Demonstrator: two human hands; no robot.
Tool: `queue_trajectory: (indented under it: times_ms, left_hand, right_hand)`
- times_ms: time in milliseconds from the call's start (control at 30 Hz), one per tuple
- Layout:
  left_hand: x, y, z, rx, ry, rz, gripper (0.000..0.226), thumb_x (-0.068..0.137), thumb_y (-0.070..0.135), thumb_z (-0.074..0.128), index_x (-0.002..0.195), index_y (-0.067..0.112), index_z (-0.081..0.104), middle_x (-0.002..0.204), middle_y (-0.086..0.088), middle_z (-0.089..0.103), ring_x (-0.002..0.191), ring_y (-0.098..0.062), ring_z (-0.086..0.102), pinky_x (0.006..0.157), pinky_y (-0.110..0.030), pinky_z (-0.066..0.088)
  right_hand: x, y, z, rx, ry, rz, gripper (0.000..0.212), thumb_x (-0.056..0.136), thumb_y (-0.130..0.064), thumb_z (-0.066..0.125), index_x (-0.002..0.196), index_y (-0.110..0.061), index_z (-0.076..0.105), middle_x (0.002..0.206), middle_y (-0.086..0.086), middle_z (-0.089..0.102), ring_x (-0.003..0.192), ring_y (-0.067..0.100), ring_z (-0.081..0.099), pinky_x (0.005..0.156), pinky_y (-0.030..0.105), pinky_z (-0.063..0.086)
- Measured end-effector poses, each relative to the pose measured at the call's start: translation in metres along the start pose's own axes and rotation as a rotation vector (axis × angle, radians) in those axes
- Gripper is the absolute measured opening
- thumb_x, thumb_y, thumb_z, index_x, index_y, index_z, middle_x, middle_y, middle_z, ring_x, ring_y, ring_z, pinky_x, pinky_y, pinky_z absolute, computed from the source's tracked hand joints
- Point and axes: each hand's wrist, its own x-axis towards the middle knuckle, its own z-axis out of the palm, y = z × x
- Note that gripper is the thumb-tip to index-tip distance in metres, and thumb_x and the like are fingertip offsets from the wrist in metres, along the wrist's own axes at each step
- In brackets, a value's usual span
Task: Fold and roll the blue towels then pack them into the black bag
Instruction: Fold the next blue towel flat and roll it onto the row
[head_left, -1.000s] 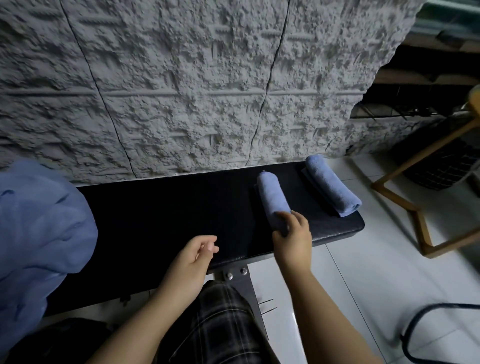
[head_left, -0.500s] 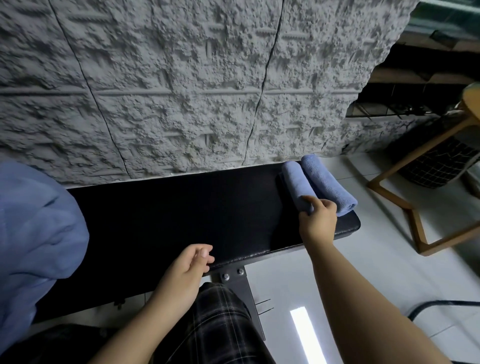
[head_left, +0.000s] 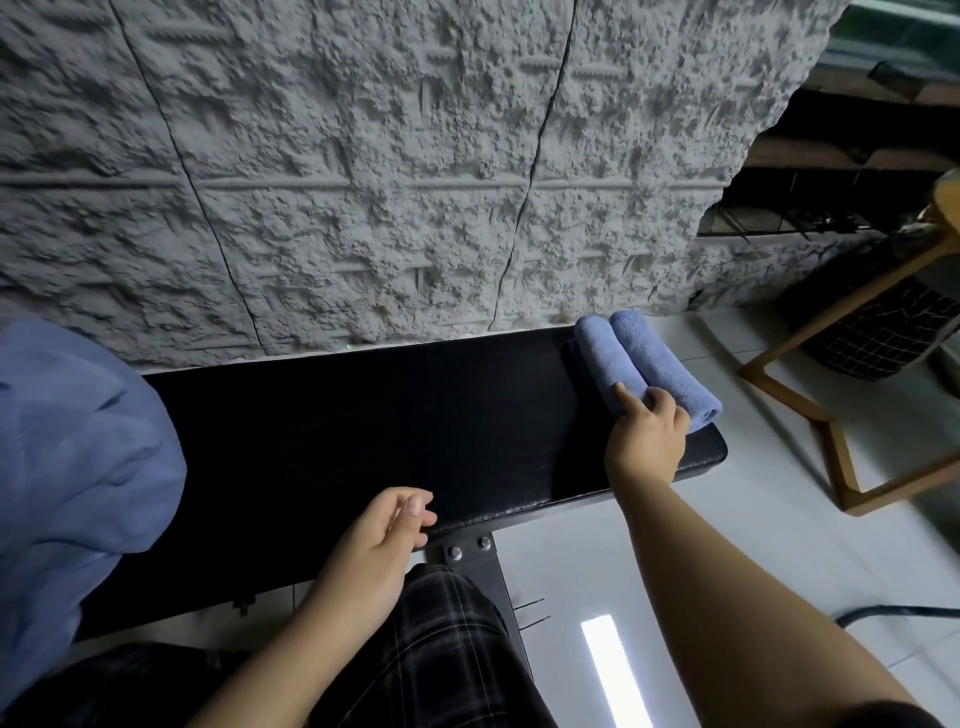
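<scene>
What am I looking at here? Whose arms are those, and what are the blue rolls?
You are seeing through a camera worn on a person's head, looking down, so those arms are the person's own. In front is a long black padded bench against a rough grey wall. At its far right end lie two rolled blue towels side by side, the left roll and the right roll. The right hand rests on the near ends of the rolls, fingers on the left one. The left hand hangs loose near the bench edge, holding nothing. On the left sits a heap of unrolled blue towels.
</scene>
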Motion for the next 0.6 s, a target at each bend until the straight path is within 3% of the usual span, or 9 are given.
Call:
queue_trajectory:
  times_ms: [100, 467, 600]
  left_hand:
    - [-0.004, 0.001, 0.0, -0.015, -0.003, 0.002, 0.034, 0.085, 0.051, 0.033, 0.103, 0.033, 0.055, 0.102, 0.008, 0.063, 0.092, 0.001, 0.06, 0.079, -0.019, 0.045]
    - [-0.01, 0.009, -0.012, 0.021, 0.03, 0.016, 0.023, 0.096, 0.039, 0.034, 0.103, 0.033, 0.054, 0.102, 0.011, 0.063, 0.092, -0.001, 0.06, 0.081, -0.021, 0.046]
    - [-0.015, 0.014, -0.018, 0.039, 0.046, 0.052, 0.02, 0.096, 0.04, 0.034, 0.101, 0.035, 0.053, 0.102, 0.012, 0.062, 0.093, 0.0, 0.06, 0.083, -0.023, 0.046]
  right_hand:
    - [0.0, 0.002, -0.003, -0.125, 0.04, -0.149, 0.044, 0.089, -0.006, 0.05, 0.129, -0.023, 0.058, 0.137, 0.012, 0.044, 0.124, 0.032, 0.031, 0.102, 0.033, 0.027]
    - [-0.006, -0.007, -0.009, -0.182, 0.018, -0.203, 0.052, 0.08, -0.007, 0.06, 0.131, -0.019, 0.056, 0.144, 0.023, 0.037, 0.129, 0.042, 0.031, 0.108, 0.045, 0.022]
    - [-0.029, -0.033, -0.018, -0.058, 0.091, -0.32, 0.052, 0.077, -0.003, 0.065, 0.128, -0.013, 0.059, 0.139, 0.025, 0.044, 0.126, 0.046, 0.037, 0.104, 0.052, 0.029]
